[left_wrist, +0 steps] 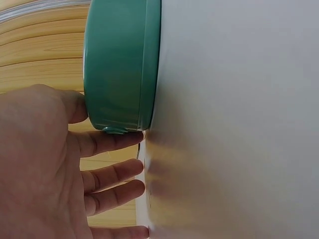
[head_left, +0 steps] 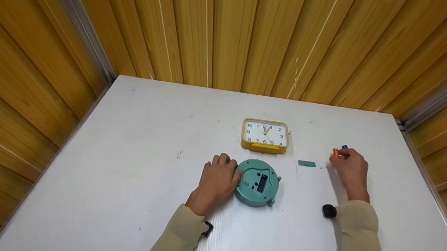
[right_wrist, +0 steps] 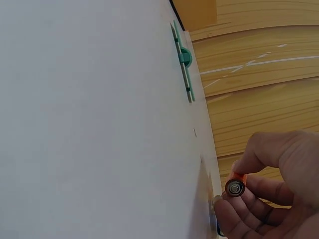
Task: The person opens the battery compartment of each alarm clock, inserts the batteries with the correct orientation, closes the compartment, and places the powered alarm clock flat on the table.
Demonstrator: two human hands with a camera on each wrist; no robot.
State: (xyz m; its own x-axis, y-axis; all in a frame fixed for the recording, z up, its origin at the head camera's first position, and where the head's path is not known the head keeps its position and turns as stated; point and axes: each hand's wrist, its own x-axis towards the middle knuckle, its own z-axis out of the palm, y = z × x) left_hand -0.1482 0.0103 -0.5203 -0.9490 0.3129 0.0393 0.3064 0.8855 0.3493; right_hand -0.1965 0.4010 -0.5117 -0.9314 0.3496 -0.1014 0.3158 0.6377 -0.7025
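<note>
A round green clock [head_left: 251, 194] lies face down, its back up and its battery slot [head_left: 262, 183] uncovered. My left hand [head_left: 216, 179] rests at its left side; in the left wrist view the thumb touches the rim and the straight index finger lies along the side wall. At the right, my right hand [head_left: 350, 171] pinches an orange battery [head_left: 335, 152], whose round end faces the right wrist camera. A small dark blue cylinder [head_left: 344, 147] shows just past those fingers. Between clock and right hand lies the small green battery cover [head_left: 306, 163].
A yellow rectangular clock [head_left: 264, 147] lies face up just behind the green one. The white table [head_left: 140, 137] ends at yellow wood-look panels [head_left: 231, 39] at the back and sides.
</note>
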